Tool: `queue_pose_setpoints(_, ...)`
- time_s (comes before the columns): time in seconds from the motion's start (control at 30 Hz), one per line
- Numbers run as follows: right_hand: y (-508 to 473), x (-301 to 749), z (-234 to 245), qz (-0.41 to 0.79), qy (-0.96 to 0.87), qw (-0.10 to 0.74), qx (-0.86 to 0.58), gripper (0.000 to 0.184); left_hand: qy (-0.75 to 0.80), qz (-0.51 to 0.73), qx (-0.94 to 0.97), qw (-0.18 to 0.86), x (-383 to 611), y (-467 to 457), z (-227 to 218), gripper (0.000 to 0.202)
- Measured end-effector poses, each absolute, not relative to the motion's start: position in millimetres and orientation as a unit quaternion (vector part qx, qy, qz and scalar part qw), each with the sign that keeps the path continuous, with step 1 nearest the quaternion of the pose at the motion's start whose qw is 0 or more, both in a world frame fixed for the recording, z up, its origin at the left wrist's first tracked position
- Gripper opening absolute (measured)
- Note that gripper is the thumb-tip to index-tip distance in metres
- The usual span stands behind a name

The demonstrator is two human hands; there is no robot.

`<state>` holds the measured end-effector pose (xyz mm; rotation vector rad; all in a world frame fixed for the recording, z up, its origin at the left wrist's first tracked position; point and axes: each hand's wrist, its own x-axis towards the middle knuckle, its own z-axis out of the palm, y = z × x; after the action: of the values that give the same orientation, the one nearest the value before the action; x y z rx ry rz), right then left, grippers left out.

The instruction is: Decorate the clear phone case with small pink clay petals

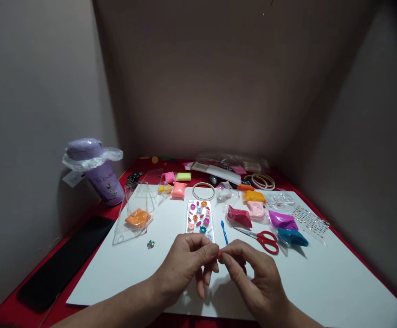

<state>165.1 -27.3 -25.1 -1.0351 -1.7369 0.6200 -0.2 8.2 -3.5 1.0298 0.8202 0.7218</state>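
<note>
**Head view: two hands pinch a tiny pink piece above the white sheet**

The left hand (184,264) and the right hand (253,278) meet fingertip to fingertip just above the large white paper sheet (321,282), close to its near edge. Thumb and forefinger of each hand are pressed together on a tiny pink piece (219,254) of what looks like soft modelling clay. The other fingers curl loosely underneath. Only a bright pink speck shows between the tips, and its full shape is hidden.

The piece is so small that it could easily slip out of the pinch, drop onto the sheet and be lost among the clutter. If it is as soft as it looks, too hard a squeeze would probably flatten it or smear it onto the fingers.

The hands hang just in front of the clear plastic phone case (200,220), which lies flat and is dotted with small coloured flowers and discs. A low finger or a careless wrist could nudge the case or dent those decorations.

The small blue plastic tool (224,231) lies just right of the case. The red-handled scissors (265,239) lie beyond it, with their blades pointing left toward the tool. A sideways sweep of the right hand might catch either one.
</note>
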Motion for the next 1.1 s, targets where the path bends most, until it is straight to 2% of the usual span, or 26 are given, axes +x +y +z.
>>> queue_pose_setpoints(0.23,-27,164,-23,0.297,-0.68,0.496,-0.451,0.021,0.365,0.325,0.463,0.739,-1,9,-7,0.04)
queue_pose_setpoints(0.43,-27,166,-25,0.305,-0.682,0.497,-0.442,0.018,0.355,0.319,0.461,0.748,-2,11,-9,0.034)
queue_pose_setpoints(0.93,-25,167,-22,0.271,-0.69,0.517,-0.429,0.017,0.375,0.322,0.463,0.736,-1,10,-7,0.04)
queue_pose_setpoints(1.03,-29,176,-13,0.327,-0.688,0.518,-0.389,0.026,0.37,0.326,0.461,0.738,-2,10,-10,0.041)
queue_pose_setpoints(1.1,-35,183,-5,0.387,-0.735,0.47,-0.301,0.03,0.372,0.326,0.458,0.739,-2,10,-11,0.041)
